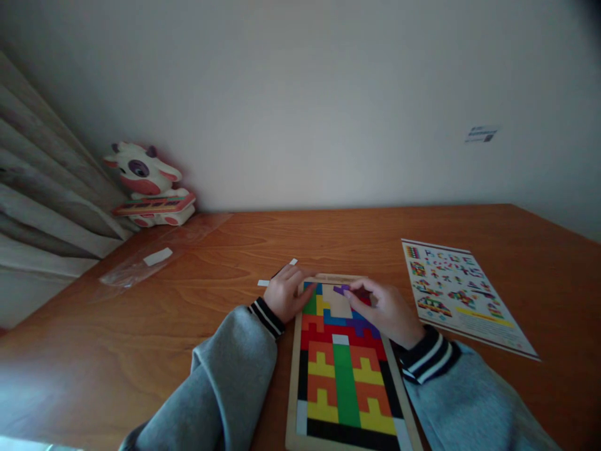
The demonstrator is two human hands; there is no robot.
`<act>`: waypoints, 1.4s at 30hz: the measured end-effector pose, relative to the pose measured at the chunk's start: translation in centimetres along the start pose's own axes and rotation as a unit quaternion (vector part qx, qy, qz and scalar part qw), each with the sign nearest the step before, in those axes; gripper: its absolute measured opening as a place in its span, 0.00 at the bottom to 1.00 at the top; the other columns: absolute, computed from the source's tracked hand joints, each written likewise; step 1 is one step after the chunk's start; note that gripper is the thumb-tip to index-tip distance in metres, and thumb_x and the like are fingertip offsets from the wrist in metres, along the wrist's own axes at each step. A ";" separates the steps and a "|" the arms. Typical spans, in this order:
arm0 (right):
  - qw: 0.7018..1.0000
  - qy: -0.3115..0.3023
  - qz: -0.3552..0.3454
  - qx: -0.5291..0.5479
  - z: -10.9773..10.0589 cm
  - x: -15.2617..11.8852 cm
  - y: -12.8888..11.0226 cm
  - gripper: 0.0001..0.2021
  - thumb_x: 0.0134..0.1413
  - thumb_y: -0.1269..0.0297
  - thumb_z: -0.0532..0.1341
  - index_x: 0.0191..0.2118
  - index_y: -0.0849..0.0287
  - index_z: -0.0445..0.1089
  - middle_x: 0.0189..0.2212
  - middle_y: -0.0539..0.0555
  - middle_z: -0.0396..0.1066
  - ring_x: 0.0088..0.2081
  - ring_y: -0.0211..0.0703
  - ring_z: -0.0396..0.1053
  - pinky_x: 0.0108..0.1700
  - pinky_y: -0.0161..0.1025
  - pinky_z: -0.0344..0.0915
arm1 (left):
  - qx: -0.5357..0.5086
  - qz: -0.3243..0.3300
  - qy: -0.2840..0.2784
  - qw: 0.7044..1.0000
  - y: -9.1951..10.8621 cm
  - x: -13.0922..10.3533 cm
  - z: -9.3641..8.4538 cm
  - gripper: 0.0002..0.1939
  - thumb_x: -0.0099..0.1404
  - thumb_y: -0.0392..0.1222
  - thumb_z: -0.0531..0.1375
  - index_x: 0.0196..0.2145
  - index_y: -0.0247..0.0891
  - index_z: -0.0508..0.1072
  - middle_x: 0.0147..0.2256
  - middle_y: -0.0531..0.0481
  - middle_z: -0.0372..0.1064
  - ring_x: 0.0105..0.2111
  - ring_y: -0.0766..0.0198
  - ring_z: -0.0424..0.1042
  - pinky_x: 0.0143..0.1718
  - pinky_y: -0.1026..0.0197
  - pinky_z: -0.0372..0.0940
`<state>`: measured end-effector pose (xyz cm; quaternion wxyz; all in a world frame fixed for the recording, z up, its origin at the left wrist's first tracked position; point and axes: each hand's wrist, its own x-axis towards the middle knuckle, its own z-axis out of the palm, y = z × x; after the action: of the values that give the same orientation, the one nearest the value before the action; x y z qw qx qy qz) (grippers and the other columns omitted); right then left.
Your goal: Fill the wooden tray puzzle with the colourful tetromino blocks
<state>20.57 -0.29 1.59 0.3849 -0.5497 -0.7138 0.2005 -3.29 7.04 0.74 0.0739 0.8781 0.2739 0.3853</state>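
Right hand (389,312) pinches a purple puzzle piece (341,290), seemingly crosswise, by the bare gap's far-right corner; left hand (283,295) lies open at the wooden tray's (293,388) far-left corner.

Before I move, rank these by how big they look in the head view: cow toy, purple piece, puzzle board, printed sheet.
1. Puzzle board, despite its near end being cut off
2. Printed sheet
3. Cow toy, farther back
4. Purple piece, partly covered by the right hand
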 end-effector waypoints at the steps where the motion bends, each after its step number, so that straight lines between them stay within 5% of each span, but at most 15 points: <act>1: 1.000 0.007 0.008 -0.004 -0.1 0.0 0.1 0.06 0.57 0.61 0.60 0.34 0.56 0.72 0.30 0.52 0.78 0.31 0.42 0.75 0.34 0.38 0.69 | 0.035 -0.021 0.000 0.999 -0.8 -0.1 -0.4 0.12 0.68 0.41 0.58 0.49 0.38 0.72 0.43 0.44 0.76 0.44 0.56 0.74 0.47 0.52 0.69; 4: 0.999 0.020 0.030 -0.005 -0.1 0.1 0.4 0.06 0.57 0.60 0.60 0.34 0.55 0.71 0.30 0.52 0.78 0.31 0.43 0.75 0.33 0.38 0.69 | 0.111 -0.100 -0.019 0.989 -3.5 -0.8 -1.6 0.14 0.67 0.43 0.59 0.49 0.39 0.73 0.44 0.44 0.76 0.45 0.54 0.74 0.49 0.50 0.68; 8: 0.998 0.039 0.040 0.022 0.0 0.2 0.8 0.13 0.57 0.58 0.60 0.47 0.55 0.69 0.35 0.55 0.78 0.35 0.44 0.76 0.35 0.39 0.70 | 0.113 -0.165 -0.065 0.978 -6.0 -1.7 -2.7 0.14 0.67 0.47 0.59 0.48 0.41 0.74 0.43 0.48 0.78 0.44 0.56 0.76 0.48 0.54 0.69; 14: 0.998 0.058 0.024 0.005 -0.2 0.3 1.4 0.15 0.59 0.58 0.58 0.50 0.55 0.70 0.36 0.55 0.77 0.34 0.43 0.75 0.36 0.40 0.71 | 0.117 -0.145 -0.092 0.978 -6.6 -1.9 -3.0 0.13 0.68 0.43 0.57 0.47 0.44 0.76 0.43 0.51 0.79 0.42 0.60 0.77 0.46 0.59 0.70; 20: 0.997 0.076 0.025 0.012 -0.2 0.3 1.7 0.14 0.60 0.59 0.58 0.49 0.55 0.68 0.36 0.55 0.76 0.33 0.43 0.74 0.33 0.39 0.70 | 0.082 -0.158 -0.049 0.983 -6.6 -2.0 -2.9 0.12 0.66 0.45 0.60 0.45 0.43 0.77 0.39 0.51 0.79 0.37 0.60 0.78 0.39 0.60 0.72; 28: 0.994 0.103 0.026 0.013 -0.4 0.4 1.5 0.14 0.61 0.58 0.57 0.50 0.57 0.68 0.36 0.56 0.77 0.33 0.44 0.74 0.34 0.40 0.70 | -0.090 -0.163 0.044 0.982 -3.2 0.0 -1.0 0.11 0.63 0.46 0.65 0.39 0.38 0.77 0.36 0.49 0.79 0.34 0.63 0.78 0.39 0.61 0.73; 34: 0.994 0.106 0.035 0.003 -0.3 0.5 1.7 0.15 0.62 0.58 0.57 0.50 0.57 0.68 0.36 0.55 0.77 0.31 0.42 0.73 0.33 0.39 0.70 | -0.181 -0.189 -0.069 0.963 0.7 2.8 3.7 0.07 0.61 0.42 0.67 0.33 0.36 0.78 0.29 0.51 0.78 0.27 0.65 0.76 0.28 0.66 0.69; 37: 0.993 0.115 0.037 0.005 -0.4 0.5 1.9 0.14 0.62 0.58 0.57 0.51 0.57 0.67 0.36 0.55 0.76 0.32 0.42 0.73 0.33 0.39 0.70 | -0.127 -0.130 -0.083 0.980 1.1 3.0 4.6 0.05 0.63 0.40 0.65 0.35 0.37 0.78 0.33 0.49 0.79 0.33 0.62 0.77 0.36 0.62 0.71; 42: 0.993 0.112 0.041 0.002 -0.4 0.5 2.0 0.15 0.62 0.58 0.57 0.51 0.57 0.67 0.36 0.55 0.76 0.31 0.42 0.73 0.33 0.39 0.70 | -0.018 0.014 -0.091 0.996 1.6 1.8 2.9 0.11 0.70 0.38 0.55 0.45 0.38 0.75 0.39 0.45 0.77 0.40 0.58 0.75 0.45 0.54 0.68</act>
<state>22.13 0.72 0.58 0.4550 -0.5966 -0.6428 0.1544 0.50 6.92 0.40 0.1086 0.9117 0.2472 0.3096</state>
